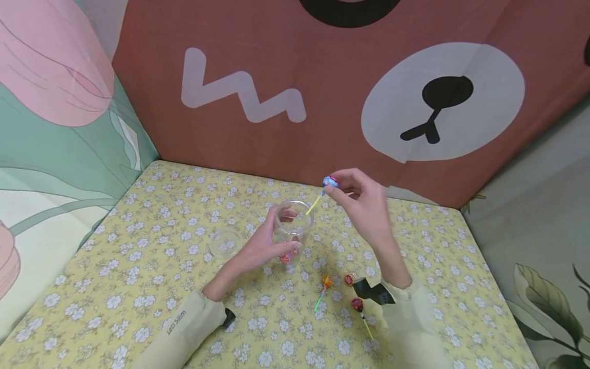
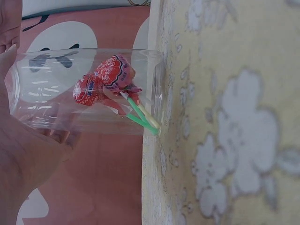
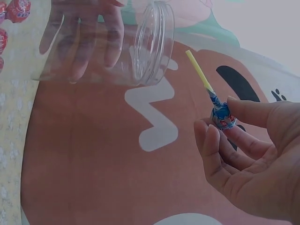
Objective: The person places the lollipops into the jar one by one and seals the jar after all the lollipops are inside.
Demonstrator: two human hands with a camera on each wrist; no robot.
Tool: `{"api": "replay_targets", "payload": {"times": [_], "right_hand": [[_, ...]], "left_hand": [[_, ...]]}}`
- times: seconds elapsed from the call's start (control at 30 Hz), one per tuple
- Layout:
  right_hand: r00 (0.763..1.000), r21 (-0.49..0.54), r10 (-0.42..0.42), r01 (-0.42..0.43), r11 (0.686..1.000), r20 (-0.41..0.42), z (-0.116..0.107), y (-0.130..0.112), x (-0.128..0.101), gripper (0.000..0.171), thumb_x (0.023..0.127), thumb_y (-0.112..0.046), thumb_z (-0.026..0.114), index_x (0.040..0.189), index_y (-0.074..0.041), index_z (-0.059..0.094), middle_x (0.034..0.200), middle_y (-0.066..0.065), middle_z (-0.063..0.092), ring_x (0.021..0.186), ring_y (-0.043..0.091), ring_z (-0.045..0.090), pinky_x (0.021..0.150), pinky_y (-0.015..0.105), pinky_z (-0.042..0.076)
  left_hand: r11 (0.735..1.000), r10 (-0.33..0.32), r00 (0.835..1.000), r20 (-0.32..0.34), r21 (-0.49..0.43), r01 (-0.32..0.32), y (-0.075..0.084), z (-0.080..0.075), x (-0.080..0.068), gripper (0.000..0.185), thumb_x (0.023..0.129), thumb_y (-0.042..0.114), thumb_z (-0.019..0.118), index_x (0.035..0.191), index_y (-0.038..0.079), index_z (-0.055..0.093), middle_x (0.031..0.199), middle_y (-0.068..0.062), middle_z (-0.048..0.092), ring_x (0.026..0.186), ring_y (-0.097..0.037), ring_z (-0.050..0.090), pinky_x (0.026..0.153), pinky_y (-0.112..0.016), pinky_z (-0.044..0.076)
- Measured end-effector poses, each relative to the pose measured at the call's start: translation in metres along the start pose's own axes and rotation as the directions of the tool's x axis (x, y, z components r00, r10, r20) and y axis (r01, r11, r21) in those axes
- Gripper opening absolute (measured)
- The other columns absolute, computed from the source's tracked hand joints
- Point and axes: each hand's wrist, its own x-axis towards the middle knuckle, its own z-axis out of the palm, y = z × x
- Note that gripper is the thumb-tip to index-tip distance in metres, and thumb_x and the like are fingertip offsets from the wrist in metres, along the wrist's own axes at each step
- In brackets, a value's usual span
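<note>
One clear plastic jar (image 1: 293,225) of round shape was seen standing upright on the yellow tablecloth with small white flowers (image 1: 138,287). It was gripped by the left hand (image 1: 267,246), whose fingers were curled around its wall. Inside the jar, two lollipops in red wrappers (image 2: 105,82) were counted in the left wrist view; one had a green stick and the other a pale stick, and both sticks leaned against the bottom of the jar.

One lollipop in a blue wrapper with a yellow stick (image 1: 329,182) was held above the open mouth of the jar. Its wrapped head was pinched between the thumb and the fingertips of the right hand (image 1: 364,205), and the stick pointed down toward the rim without touching it.

Three more lollipops were lying on the cloth near the right wrist: an orange one with a green stick (image 1: 326,282), a small red one (image 1: 349,280) whose stick could not be made out, and a dark red one with a yellow stick (image 1: 357,305). They lay close to each other but apart.

One transparent round lid (image 1: 225,243) was lying flat on the cloth just beside the jar, on its left.

Behind the table, a brown fabric backdrop with a bear face (image 1: 322,92) was hung, smooth and matte.
</note>
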Motion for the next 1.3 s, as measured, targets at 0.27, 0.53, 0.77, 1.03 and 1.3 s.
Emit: {"api": "replay_targets", "payload": {"times": [0.27,0.53,0.77,1.03,1.3], "right_hand": [[0.999,0.028,0.031,-0.031,0.999,0.012,0.006,-0.001,0.002,0.020,0.095,-0.011,0.077,0.113,-0.004,0.072,0.100,0.009,0.073,0.087,0.016,0.067,0.076,0.025,0.054],[0.999,0.032,0.036,-0.036,0.999,0.025,0.011,-0.003,0.002,0.022,0.094,-0.011,0.078,0.114,-0.004,0.072,0.102,0.009,0.073,0.090,0.018,0.068,0.076,0.025,0.054],[0.998,0.014,0.046,-0.046,0.999,0.036,0.016,-0.006,0.001,0.022,0.093,-0.010,0.078,0.114,-0.005,0.072,0.101,0.008,0.074,0.090,0.019,0.069,0.077,0.028,0.055],[0.998,0.006,0.035,-0.035,0.999,0.061,0.020,-0.006,0.000,0.021,0.093,-0.011,0.079,0.113,-0.006,0.073,0.101,0.007,0.074,0.091,0.019,0.069,0.079,0.035,0.055],[0.995,-0.019,0.042,-0.040,0.999,0.091,0.023,-0.005,-0.001,0.021,0.093,-0.009,0.078,0.112,-0.006,0.072,0.104,0.008,0.075,0.094,0.022,0.070,0.081,0.042,0.056]], "left_hand": [[1.000,0.018,1.000,0.010,-0.013,-0.018,0.000,0.000,0.000,0.086,0.093,0.020,0.079,0.160,0.015,0.025,0.151,-0.005,0.047,0.140,-0.027,0.044,0.111,-0.058,0.039],[1.000,0.009,1.000,0.007,-0.023,-0.009,0.000,0.000,0.000,0.084,0.093,0.021,0.079,0.159,0.021,0.027,0.150,-0.006,0.048,0.140,-0.034,0.044,0.110,-0.056,0.040],[1.000,0.002,1.000,0.001,-0.021,-0.002,0.000,0.000,0.000,0.083,0.093,0.017,0.079,0.158,0.021,0.029,0.148,-0.005,0.048,0.140,-0.033,0.045,0.111,-0.056,0.040],[0.999,0.002,1.000,0.003,-0.043,-0.002,-0.001,0.000,0.001,0.084,0.092,0.014,0.079,0.159,0.018,0.028,0.149,-0.006,0.048,0.141,-0.039,0.044,0.111,-0.057,0.039],[0.999,-0.016,1.000,-0.002,-0.031,0.016,0.000,0.000,0.001,0.084,0.092,0.014,0.079,0.159,0.019,0.028,0.148,-0.009,0.047,0.141,-0.038,0.043,0.111,-0.058,0.039]]}}
